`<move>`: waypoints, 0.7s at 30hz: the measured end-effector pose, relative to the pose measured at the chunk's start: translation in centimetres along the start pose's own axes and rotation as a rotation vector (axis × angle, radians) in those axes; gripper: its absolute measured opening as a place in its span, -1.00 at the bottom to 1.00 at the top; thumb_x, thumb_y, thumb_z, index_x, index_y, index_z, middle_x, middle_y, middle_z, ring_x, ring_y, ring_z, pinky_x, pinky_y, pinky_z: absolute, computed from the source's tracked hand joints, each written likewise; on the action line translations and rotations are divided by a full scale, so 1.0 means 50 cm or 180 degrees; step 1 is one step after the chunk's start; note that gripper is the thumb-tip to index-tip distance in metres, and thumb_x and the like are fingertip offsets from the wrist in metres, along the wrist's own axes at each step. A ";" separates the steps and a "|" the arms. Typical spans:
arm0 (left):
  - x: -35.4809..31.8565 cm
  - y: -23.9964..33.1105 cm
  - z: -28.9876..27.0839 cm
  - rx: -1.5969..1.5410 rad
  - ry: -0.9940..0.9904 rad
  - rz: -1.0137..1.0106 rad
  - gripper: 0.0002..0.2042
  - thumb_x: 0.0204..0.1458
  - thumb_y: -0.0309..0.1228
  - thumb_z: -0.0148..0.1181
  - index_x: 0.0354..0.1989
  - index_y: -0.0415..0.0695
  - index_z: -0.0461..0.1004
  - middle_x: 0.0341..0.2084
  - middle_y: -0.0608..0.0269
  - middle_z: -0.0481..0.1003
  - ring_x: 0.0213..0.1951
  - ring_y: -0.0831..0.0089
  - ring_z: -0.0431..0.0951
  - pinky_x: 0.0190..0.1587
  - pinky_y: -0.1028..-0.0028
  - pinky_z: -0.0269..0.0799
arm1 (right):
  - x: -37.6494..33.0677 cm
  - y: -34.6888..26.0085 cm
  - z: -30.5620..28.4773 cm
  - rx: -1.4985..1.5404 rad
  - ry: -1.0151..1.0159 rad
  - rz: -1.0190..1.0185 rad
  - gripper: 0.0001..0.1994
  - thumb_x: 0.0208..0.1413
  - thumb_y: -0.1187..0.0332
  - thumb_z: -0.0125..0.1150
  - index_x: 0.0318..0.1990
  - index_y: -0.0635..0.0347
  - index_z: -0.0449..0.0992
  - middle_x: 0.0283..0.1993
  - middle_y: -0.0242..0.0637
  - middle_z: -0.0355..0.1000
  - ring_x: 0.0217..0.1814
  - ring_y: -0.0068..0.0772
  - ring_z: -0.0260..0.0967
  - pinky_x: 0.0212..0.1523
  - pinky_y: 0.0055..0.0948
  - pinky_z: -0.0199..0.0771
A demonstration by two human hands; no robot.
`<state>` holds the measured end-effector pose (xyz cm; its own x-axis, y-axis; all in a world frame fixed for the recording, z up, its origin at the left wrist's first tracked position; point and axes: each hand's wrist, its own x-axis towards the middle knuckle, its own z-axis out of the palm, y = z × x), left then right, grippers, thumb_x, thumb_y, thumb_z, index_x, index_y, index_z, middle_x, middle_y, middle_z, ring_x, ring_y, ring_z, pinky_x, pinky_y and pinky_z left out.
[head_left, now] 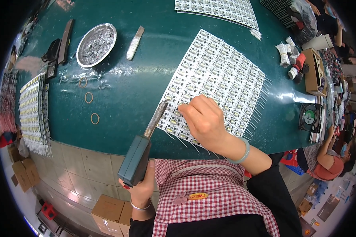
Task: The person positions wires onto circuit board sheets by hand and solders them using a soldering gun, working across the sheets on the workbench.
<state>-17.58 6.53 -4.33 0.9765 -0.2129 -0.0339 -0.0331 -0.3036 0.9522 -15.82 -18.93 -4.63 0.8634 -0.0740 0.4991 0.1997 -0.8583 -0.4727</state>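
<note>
My left hand [143, 187] is wrapped round the dark green handle of a soldering iron [134, 161]. The iron's thick, dark tip meets or hovers just over the left edge of a white circuit board panel [225, 75]; I cannot tell which. Rows of small yellowish and black components cover this panel, and thin white wires [258, 106] stick out along its right and lower edges. Over the panel's lower middle, my right hand [205, 120] has thumb and fingers pinched close to the iron's tip. What lies in that pinch is too small to make out.
A metal bowl [81, 49] of silvery scraps and a solder bar [135, 43] lie at the far left, above several rubber bands [89, 97]. More panels are stacked at the left edge [31, 114] and far side [221, 11]. Wire bundles [284, 55] and a fan [309, 116] are right.
</note>
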 end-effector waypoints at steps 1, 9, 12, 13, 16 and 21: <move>0.000 0.000 -0.001 -0.0002 0.0003 0.0000 -0.65 0.00 -0.71 0.28 0.02 -0.33 0.51 -0.30 0.21 0.54 -0.52 0.63 0.41 -0.52 0.63 0.28 | 0.000 0.000 0.001 -0.0001 -0.0002 -0.0003 -0.84 -0.12 0.61 0.37 -0.34 0.26 0.55 -0.51 -0.29 0.29 -0.47 -0.28 0.30 -0.48 -0.31 0.23; -0.002 0.010 0.003 0.0161 0.0028 -0.0109 -0.68 0.01 -0.71 0.28 -0.03 -0.32 0.52 -0.29 0.22 0.55 -0.51 0.64 0.43 -0.52 0.62 0.31 | -0.003 0.003 0.007 -0.0004 0.0053 -0.0002 -0.86 -0.11 0.60 0.31 -0.35 0.26 0.55 -0.51 -0.28 0.28 -0.47 -0.27 0.30 -0.47 -0.33 0.27; -0.002 0.003 0.002 0.0031 -0.0024 -0.0111 -0.69 0.01 -0.69 0.29 -0.04 -0.31 0.52 -0.29 0.24 0.55 -0.50 0.64 0.44 -0.51 0.62 0.33 | -0.001 0.003 0.007 0.0034 0.0049 0.0003 -0.87 -0.10 0.61 0.31 -0.35 0.26 0.55 -0.51 -0.28 0.27 -0.47 -0.27 0.30 -0.47 -0.33 0.27; -0.002 0.001 0.001 0.0033 -0.0023 -0.0113 -0.69 0.01 -0.69 0.29 -0.04 -0.31 0.52 -0.29 0.24 0.55 -0.50 0.64 0.44 -0.51 0.62 0.33 | -0.001 0.003 0.007 0.0037 0.0048 0.0002 -0.87 -0.10 0.61 0.31 -0.35 0.26 0.55 -0.51 -0.28 0.27 -0.47 -0.27 0.30 -0.47 -0.33 0.27; -0.002 -0.001 0.001 0.0065 -0.0045 -0.0065 -0.70 0.01 -0.68 0.31 -0.04 -0.30 0.52 -0.29 0.26 0.55 -0.50 0.64 0.46 -0.51 0.63 0.33 | 0.000 0.004 0.006 0.0000 -0.0019 -0.0017 -0.86 -0.11 0.61 0.31 -0.35 0.26 0.54 -0.51 -0.28 0.26 -0.47 -0.27 0.29 -0.47 -0.33 0.27; 0.000 0.002 0.004 0.0222 -0.0053 -0.0047 -0.73 0.00 -0.67 0.33 -0.09 -0.31 0.53 -0.36 0.28 0.55 -0.51 0.63 0.47 -0.50 0.62 0.35 | 0.000 0.004 0.007 -0.0014 0.0009 -0.0014 -0.85 -0.12 0.63 0.33 -0.35 0.26 0.53 -0.50 -0.28 0.26 -0.47 -0.27 0.29 -0.48 -0.32 0.26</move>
<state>-17.64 6.35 -4.30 0.9733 -0.2233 -0.0535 -0.0340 -0.3706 0.9282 -15.61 -18.93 -4.99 0.8613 -0.0717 0.5031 0.2013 -0.8609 -0.4673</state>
